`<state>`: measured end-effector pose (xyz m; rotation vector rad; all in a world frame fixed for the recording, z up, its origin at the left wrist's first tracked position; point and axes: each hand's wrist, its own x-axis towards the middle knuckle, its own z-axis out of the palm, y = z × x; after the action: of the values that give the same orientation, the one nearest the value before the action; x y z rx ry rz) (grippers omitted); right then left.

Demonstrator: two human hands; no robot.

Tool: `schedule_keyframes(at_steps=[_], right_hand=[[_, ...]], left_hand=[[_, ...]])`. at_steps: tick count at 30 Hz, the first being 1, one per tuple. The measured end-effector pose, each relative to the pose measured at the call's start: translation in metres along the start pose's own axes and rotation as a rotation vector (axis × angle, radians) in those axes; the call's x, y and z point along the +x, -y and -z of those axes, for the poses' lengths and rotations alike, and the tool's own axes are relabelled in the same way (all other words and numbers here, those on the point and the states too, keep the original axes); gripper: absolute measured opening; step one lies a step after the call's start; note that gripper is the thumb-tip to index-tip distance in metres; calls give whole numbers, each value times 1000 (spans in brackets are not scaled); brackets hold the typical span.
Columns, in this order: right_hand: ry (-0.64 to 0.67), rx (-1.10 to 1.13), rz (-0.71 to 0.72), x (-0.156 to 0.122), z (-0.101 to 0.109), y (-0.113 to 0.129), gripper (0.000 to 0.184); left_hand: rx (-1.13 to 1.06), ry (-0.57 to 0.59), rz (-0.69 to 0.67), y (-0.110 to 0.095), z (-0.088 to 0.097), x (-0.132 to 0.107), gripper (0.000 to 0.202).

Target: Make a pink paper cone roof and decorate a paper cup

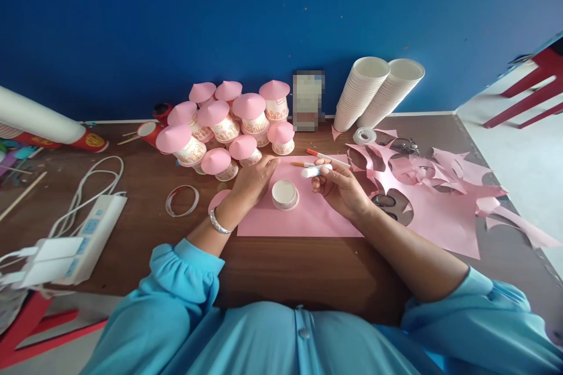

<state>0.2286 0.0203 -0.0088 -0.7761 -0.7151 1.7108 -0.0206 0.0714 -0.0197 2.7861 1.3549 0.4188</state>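
On the pink paper sheet stands a small paper cup, its pale round end facing up. Just right of it, my right hand pinches a white glue stick, tilted nearly level. My left hand is on the cup's left, apart from it, fingers stretched forward and partly hidden behind the hand. Close beyond it are paper-cup houses with pink cone roofs and orange drawings. An orange marker and a red-and-white pen lie behind the glue stick.
Two stacks of white paper cups lean at the blue wall beside a phone. Pink paper scraps, black-handled scissors and a tape roll lie right. Left are another tape ring and a power strip with cables.
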Motion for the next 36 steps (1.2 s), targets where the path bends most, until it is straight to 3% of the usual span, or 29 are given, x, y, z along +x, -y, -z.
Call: schedule_keyframes(at_steps=[2, 6, 9, 13, 15, 18, 20, 24, 27, 30, 32, 36], right_hand=[[0, -4, 1, 1, 1, 0, 36], [-1, -24, 14, 1, -4, 3, 39], [-27, 4, 3, -4, -16, 6, 43], [12, 71, -48, -17, -41, 1, 41], [66, 105, -93, -24, -51, -5, 43], [89, 98, -122, -30, -58, -9, 42], [70, 48, -68, -30, -58, -8, 38], [10, -162, 169, -25, -53, -3, 37], [-59, -338, 359, -20, -53, -1, 30], [-93, -426, 486, -14, -55, 3, 26], [-42, -396, 446, -11, -56, 7, 29], [145, -238, 191, -5, -54, 12, 35]], left_hand=[[-11, -7, 15, 1, -2, 2, 31], [-103, -95, 21, -5, 12, 2, 32], [-379, -277, 31, -20, 35, 1, 30], [-752, -283, -63, -48, 60, 0, 51], [-795, -309, -109, -58, 64, -1, 34], [-885, -364, -42, -64, 60, -4, 19], [-969, -390, 17, -65, 58, -7, 21], [-1208, -431, 177, -72, 58, -9, 22], [-1423, -403, 330, -78, 58, -7, 22], [-1488, -386, 388, -77, 57, -4, 27], [-1483, -378, 400, -74, 58, -3, 26], [-1406, -359, 374, -69, 65, -4, 23]])
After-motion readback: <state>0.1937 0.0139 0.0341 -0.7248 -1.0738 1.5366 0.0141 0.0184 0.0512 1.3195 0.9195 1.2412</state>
